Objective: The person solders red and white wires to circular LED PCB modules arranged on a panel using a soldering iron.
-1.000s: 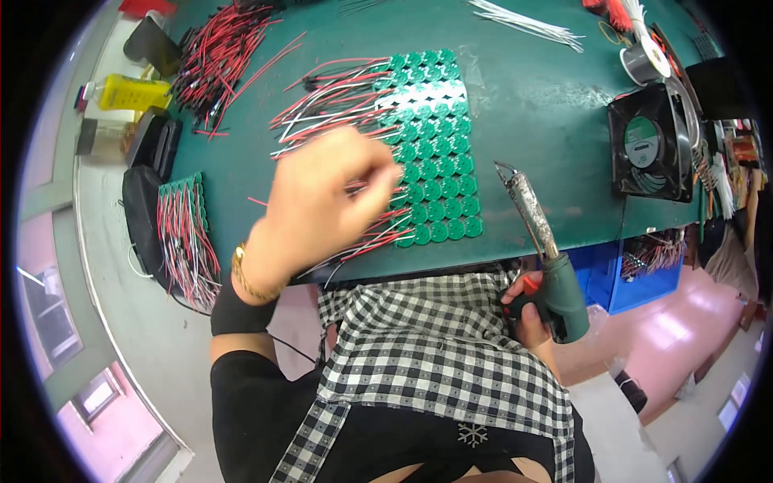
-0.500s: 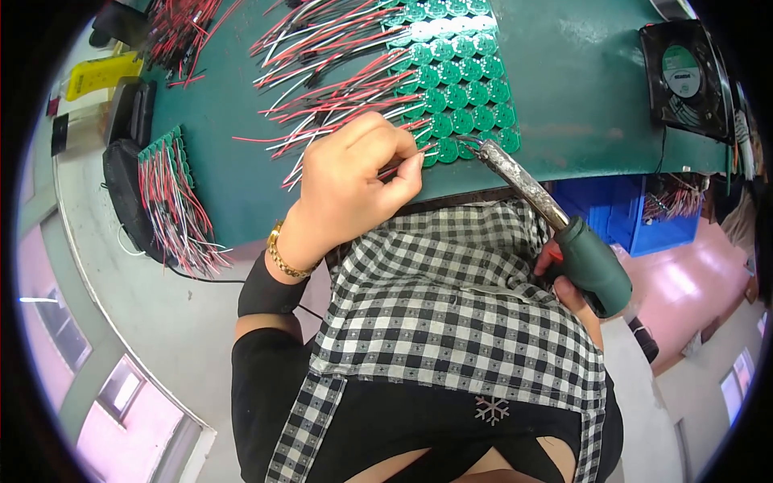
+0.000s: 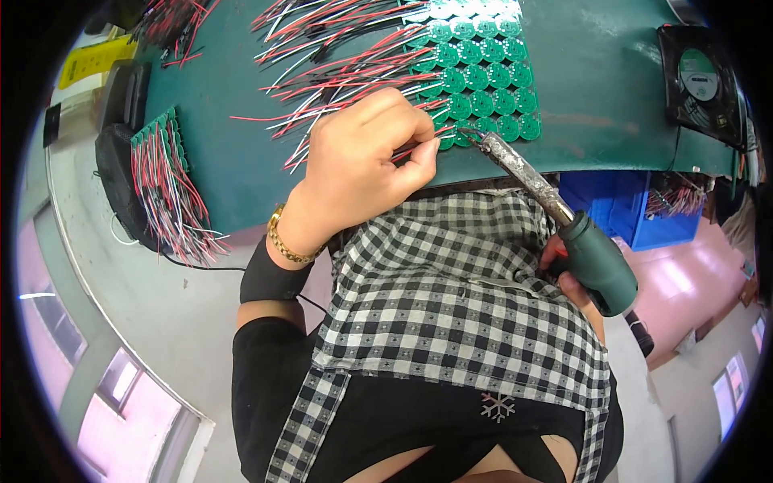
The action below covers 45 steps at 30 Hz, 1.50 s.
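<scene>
A panel of round green circuit boards (image 3: pixel 499 76) lies on the bench, with red, white and black wires (image 3: pixel 346 76) fanning out from its left side. My left hand (image 3: pixel 366 149) is closed in a pinch at the panel's near left corner, its thumb and forefinger on a thin wire (image 3: pixel 445 131) that reaches onto a board in the nearest row. My right hand (image 3: pixel 573 282) grips the green handle of a soldering iron (image 3: pixel 523 173), partly hidden behind that handle. The iron's dark tip points at the nearest row, just right of my left fingertips; whether it touches is unclear.
Another wired board panel (image 3: pixel 165 173) rests on a black object at the bench's left edge. A black fan (image 3: pixel 700 84) stands at the right. Below the bench edge, a blue bin (image 3: pixel 636 209) holds wires. More wires (image 3: pixel 173 28) and a yellow item (image 3: pixel 97 60) are at upper left.
The panel and my left hand appear slightly farther right and up in the view, which has also shifted a little. The soldering iron has moved only slightly. Both grips are unchanged.
</scene>
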Available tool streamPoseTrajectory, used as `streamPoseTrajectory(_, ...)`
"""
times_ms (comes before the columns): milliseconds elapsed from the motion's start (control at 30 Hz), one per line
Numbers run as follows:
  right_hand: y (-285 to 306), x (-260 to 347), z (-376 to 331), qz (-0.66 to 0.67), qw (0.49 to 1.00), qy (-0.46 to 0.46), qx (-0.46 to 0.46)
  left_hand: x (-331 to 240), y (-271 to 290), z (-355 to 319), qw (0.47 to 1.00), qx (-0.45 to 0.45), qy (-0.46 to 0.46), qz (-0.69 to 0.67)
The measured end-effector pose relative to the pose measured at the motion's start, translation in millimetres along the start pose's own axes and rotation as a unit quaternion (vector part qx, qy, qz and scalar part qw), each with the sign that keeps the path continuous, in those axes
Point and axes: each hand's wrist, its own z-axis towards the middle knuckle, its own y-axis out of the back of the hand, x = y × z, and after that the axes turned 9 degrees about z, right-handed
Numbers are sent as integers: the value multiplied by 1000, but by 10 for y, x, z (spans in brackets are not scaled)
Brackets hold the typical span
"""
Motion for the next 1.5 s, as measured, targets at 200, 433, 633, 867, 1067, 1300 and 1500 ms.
streamPoseTrajectory(200, 12, -3, 22, 10, 999, 6, -46, -2, -101, 40, 1000, -13, -7, -7)
streamPoseTrajectory(433, -44, -26, 26, 86, 992, 0, -89, -3, -153, 96, 999, -27, -26, -25)
streamPoseTrajectory(633, -180, 53, -79, 257, 938, -128, -192, 9, -138, 107, 1000, -16, -12, 7)
streamPoseTrajectory(867, -130, 157, 24, 293, 909, -74, -288, -7, -176, 194, 1000, -10, -12, -6)
streamPoseTrajectory(1067, -130, 83, 57, 301, 920, -67, -243, -8, -154, 193, 1000, -4, 3, -8)
streamPoseTrajectory(1300, -168, 26, 85, 284, 918, -39, -275, -26, -151, 216, 1000, 2, 2, -16)
streamPoseTrajectory(1500, -33, 37, 76, 263, 908, 45, -323, -94, -118, 240, 999, 29, 6, 19)
